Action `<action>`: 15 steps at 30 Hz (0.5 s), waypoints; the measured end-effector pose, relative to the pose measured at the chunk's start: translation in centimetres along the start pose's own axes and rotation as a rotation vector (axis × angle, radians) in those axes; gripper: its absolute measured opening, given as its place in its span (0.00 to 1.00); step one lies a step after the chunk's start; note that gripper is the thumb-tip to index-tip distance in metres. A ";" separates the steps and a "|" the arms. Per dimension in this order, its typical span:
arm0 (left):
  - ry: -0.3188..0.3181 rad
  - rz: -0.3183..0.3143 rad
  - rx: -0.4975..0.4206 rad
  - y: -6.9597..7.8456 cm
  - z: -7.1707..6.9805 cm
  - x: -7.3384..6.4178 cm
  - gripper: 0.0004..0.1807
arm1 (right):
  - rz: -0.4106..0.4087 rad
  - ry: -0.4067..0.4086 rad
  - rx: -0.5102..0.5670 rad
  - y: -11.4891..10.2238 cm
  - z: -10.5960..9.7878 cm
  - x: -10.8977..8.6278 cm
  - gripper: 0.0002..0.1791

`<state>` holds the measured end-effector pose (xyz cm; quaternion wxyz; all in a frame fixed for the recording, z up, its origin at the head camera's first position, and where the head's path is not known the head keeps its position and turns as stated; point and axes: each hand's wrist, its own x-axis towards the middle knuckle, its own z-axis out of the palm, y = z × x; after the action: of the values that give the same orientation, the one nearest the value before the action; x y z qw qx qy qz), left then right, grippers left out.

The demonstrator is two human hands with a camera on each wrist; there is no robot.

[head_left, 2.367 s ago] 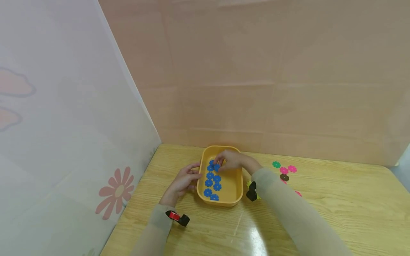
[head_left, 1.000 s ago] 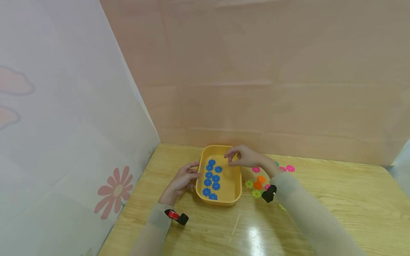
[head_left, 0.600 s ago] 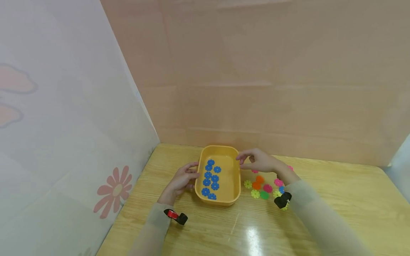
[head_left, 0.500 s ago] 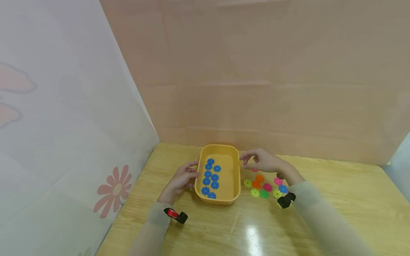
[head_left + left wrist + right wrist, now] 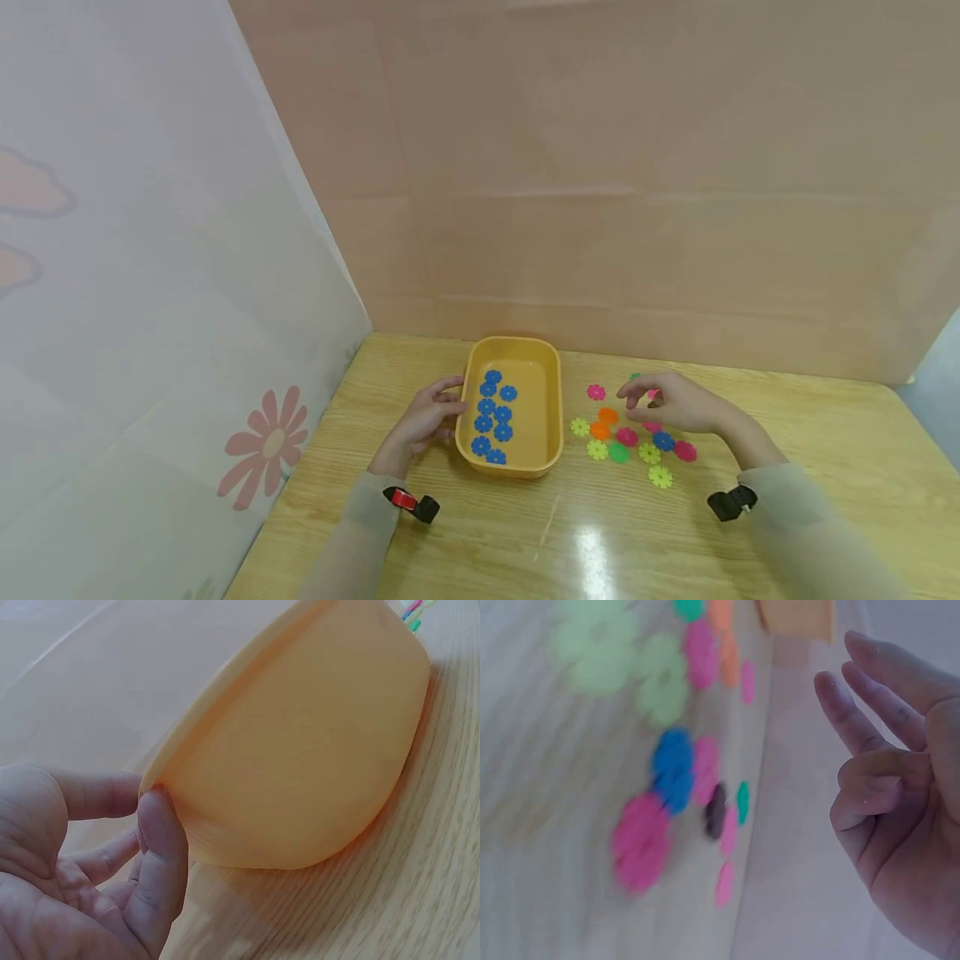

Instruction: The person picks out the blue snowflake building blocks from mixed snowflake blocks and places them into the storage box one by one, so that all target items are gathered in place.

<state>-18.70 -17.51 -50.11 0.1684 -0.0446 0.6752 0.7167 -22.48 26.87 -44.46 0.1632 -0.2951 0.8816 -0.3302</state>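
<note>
My left hand point(image 5: 425, 419) pinches the left rim of a yellow-orange plastic tray point(image 5: 531, 417), thumb and a finger meeting at the edge in the left wrist view. Inside lie several blue flower-shaped plastic discs point(image 5: 503, 413), mostly along the left side. My right hand point(image 5: 681, 404) hovers over loose discs on the table, holding nothing; two fingers are bent toward the palm in the right wrist view and the others reach out. Below it are a blue disc point(image 5: 663, 441), a dark pink disc point(image 5: 686, 451) and a brown disc point(image 5: 715, 811), partly hidden in the head view.
Yellow-green discs point(image 5: 660, 477), orange discs point(image 5: 600, 431), a green disc point(image 5: 618, 452) and pink discs point(image 5: 596, 392) lie scattered right of the tray on the wooden table point(image 5: 465, 533). A pinkish backdrop point(image 5: 525, 167) rises behind, and a white flower-printed panel point(image 5: 165, 333) stands left.
My right hand has let go of a blue disc in the tray and moved right, out over the loose discs. My left hand keeps its hold on the rim.
</note>
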 end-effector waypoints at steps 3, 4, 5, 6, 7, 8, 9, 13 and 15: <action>0.006 -0.005 -0.005 0.1 -0.1 -0.1 0.31 | 0.021 -0.015 -0.021 0.6 0.1 -1.3 0.20; 0.005 -0.004 -0.007 0.1 -0.1 -0.1 0.31 | 0.031 -0.015 -0.028 0.8 0.2 -1.7 0.20; 0.003 -0.002 -0.007 0.1 -0.2 -0.1 0.31 | 0.035 -0.016 -0.034 0.9 0.2 -2.0 0.20; 0.001 0.000 -0.008 0.1 -0.2 -0.1 0.31 | 0.039 -0.014 -0.046 1.1 0.2 -2.4 0.20; -0.001 0.003 -0.008 0.1 -0.2 -0.1 0.31 | 0.041 -0.011 -0.058 1.2 0.2 -2.7 0.19; -0.002 0.004 -0.009 0.1 -0.2 -0.1 0.31 | 0.043 -0.008 -0.071 1.4 0.2 -3.0 0.19; -0.002 0.005 -0.009 0.1 -0.2 -0.1 0.31 | 0.048 -0.007 -0.077 1.6 0.2 -3.3 0.19; 0.000 0.008 -0.004 0.0 -0.2 -0.1 0.31 | 0.045 0.000 -0.128 2.5 0.3 -4.3 0.17; 0.000 0.010 0.002 0.0 -0.1 -0.1 0.31 | 0.077 0.001 -0.142 2.9 0.5 -4.7 0.17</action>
<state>-18.64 -17.65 -50.08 0.1648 -0.0411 0.6761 0.7170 -19.77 31.36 -46.31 0.1539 -0.2717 0.9136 -0.2603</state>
